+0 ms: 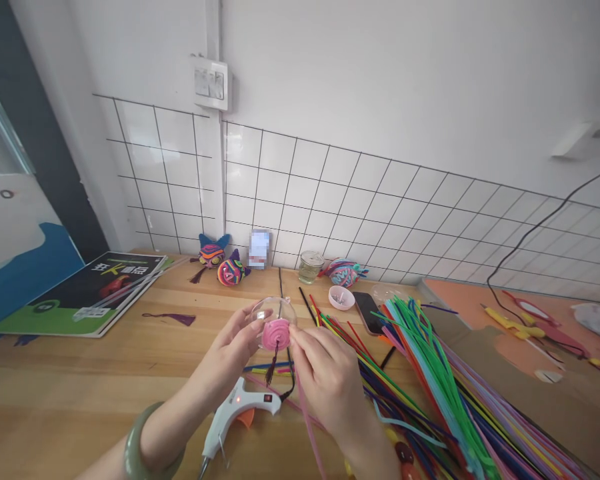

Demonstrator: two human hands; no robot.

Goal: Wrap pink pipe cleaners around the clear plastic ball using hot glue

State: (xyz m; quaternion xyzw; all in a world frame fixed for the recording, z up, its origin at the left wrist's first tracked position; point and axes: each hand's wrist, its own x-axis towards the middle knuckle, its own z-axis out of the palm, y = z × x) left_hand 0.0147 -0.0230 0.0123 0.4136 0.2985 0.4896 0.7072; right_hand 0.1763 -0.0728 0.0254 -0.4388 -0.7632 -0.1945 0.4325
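My left hand grips a clear plastic ball from its left side. A coiled pink spiral covers part of the ball, and a dark tassel hangs from its centre. With fingertips pinched at the coil's right edge, my right hand holds a pink pipe cleaner that trails down toward me. Below my hands lies a white glue gun, its small red light lit and its nozzle toward the near edge.
Bundled pipe cleaners spread across the right side. Behind stand striped fish figures, a glass jar, a small bowl and a phone. A purple tassel and a book lie left.
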